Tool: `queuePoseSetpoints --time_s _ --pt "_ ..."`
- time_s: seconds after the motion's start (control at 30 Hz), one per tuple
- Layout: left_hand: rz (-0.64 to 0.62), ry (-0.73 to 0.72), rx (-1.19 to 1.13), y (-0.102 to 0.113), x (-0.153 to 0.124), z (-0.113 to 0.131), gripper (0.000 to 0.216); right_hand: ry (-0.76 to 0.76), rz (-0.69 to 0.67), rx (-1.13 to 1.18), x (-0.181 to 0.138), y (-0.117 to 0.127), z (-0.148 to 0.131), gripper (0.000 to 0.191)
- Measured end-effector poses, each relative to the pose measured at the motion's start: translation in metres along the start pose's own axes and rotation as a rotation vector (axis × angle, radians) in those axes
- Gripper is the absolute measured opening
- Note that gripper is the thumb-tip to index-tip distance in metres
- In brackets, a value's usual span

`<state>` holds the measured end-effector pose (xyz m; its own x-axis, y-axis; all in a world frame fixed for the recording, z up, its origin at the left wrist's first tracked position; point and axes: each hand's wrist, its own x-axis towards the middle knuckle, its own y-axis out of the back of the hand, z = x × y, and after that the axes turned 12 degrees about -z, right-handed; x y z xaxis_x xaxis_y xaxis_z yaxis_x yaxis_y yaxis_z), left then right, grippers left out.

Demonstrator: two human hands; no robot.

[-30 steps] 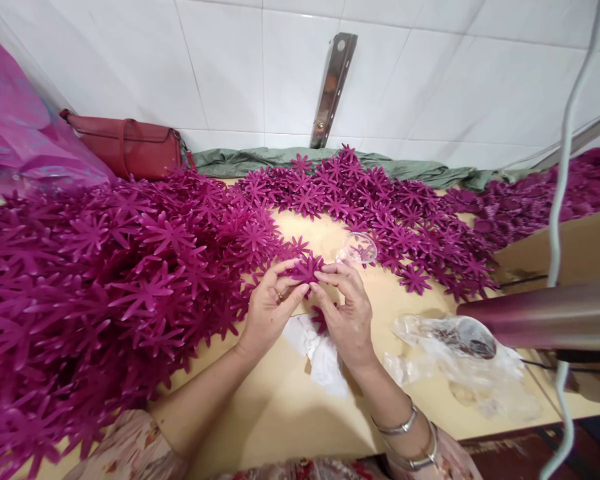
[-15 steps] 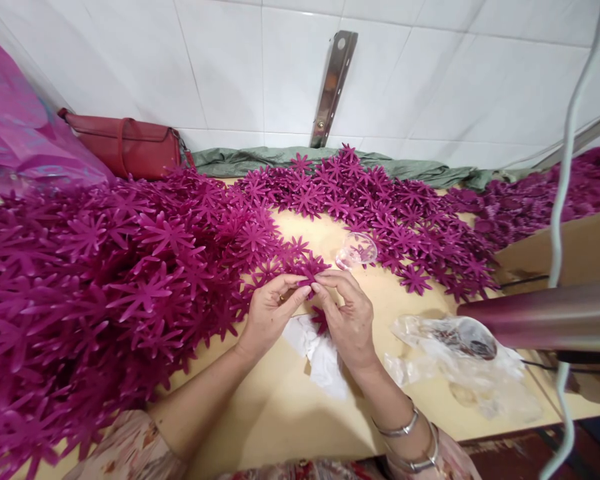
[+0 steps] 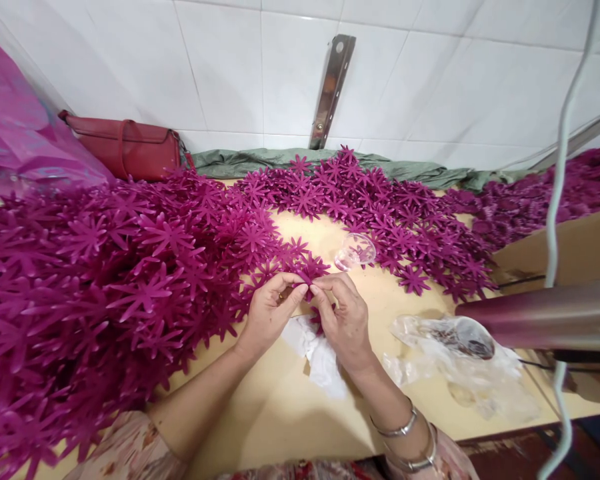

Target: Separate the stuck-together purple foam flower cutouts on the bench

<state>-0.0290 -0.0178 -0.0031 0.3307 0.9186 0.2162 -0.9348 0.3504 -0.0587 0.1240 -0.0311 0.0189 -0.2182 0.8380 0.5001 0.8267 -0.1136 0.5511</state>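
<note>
My left hand [image 3: 269, 310] and my right hand [image 3: 344, 317] meet at the middle of the wooden table [image 3: 280, 407], fingertips pinched together on one magenta star-shaped flower piece [image 3: 307, 273]. A huge heap of the same magenta flower pieces [image 3: 105, 267] lies to the left, touching my left hand. A flatter spread of flower pieces [image 3: 380, 207] runs across the back. A crumpled white cloth [image 3: 320, 353] lies under my wrists. A small clear plastic cup [image 3: 355, 251] sits just beyond my right fingers.
A red handbag [image 3: 130, 147] leans on the tiled wall at back left, beside a pink plastic bag [image 3: 20, 133]. A clear plastic bag [image 3: 460, 360] lies right. A metal tube [image 3: 545, 320], a cardboard box [image 3: 570, 247] and a hanging cable [image 3: 557, 200] stand at right.
Both hands have drawn slightly nearer to me with the flower piece, and the fingertips have closed tighter on it.
</note>
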Motion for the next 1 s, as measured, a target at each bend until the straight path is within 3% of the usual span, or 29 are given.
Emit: queuePoseSetpoints --time_s 0.07,0.2,0.27,0.37,0.47,0.57,0.67,0.8,1.0 --pt "-0.004 -0.007 0.020 0.0014 0.0002 0.0003 0.019 -0.048 0.001 0.051 -0.0005 -0.0013 0.0008 0.006" --pt "-0.038 0.003 0.018 0.0034 -0.0007 0.0008 0.021 -0.135 -0.035 0.164 -0.0025 -0.0042 0.0034 0.026" --pt "-0.043 0.004 0.037 0.0034 -0.0013 0.0008 0.022 -0.147 -0.043 0.181 -0.0036 -0.0050 0.0040 0.022" --pt "-0.001 0.005 0.021 0.0027 -0.0015 -0.0011 0.022 -0.228 -0.023 0.197 -0.0048 -0.0045 0.0025 0.013" --pt "0.061 -0.037 -0.024 0.0019 -0.0006 -0.0044 0.025 -0.297 -0.064 0.206 -0.0060 -0.0028 0.0003 0.016" --pt "0.074 -0.030 -0.015 0.0016 0.0006 -0.0046 0.022 -0.310 -0.128 0.222 -0.0074 -0.0027 0.0002 0.021" --pt "0.074 0.016 -0.016 0.0015 0.0015 -0.0015 0.020 -0.316 -0.095 0.267 -0.0083 -0.0042 0.0021 0.017" --pt "0.085 0.046 -0.018 0.0019 0.0016 -0.0007 0.021 -0.256 -0.100 0.244 -0.0072 -0.0041 0.0040 0.037" --pt "0.028 0.056 0.059 0.0024 -0.0016 -0.0032 0.026 -0.279 -0.110 0.268 -0.0067 -0.0002 0.0029 0.021"
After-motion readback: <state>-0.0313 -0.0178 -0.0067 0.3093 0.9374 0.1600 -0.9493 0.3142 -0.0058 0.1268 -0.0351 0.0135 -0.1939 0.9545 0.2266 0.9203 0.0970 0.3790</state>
